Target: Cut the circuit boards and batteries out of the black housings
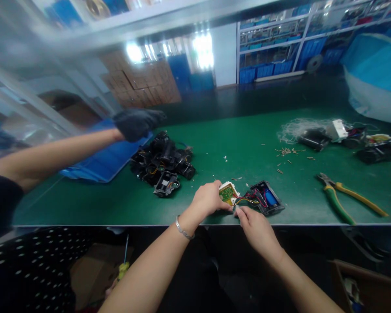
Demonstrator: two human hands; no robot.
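My left hand (207,200) is closed on a small yellow-green circuit board in a white frame (228,192) at the table's front edge. My right hand (252,224) pinches something small just below the board; I cannot make out what. Red, yellow and black wires run from the board to an open black housing with a blue cell (267,199) lying just right of my hands.
A pile of black housings (163,163) lies to the left by a blue tray (104,163). A co-worker's gloved hand (137,123) reaches over it. Green-and-yellow pliers (340,195) lie to the right, with loose screws (288,152) and more parts (345,134) beyond.
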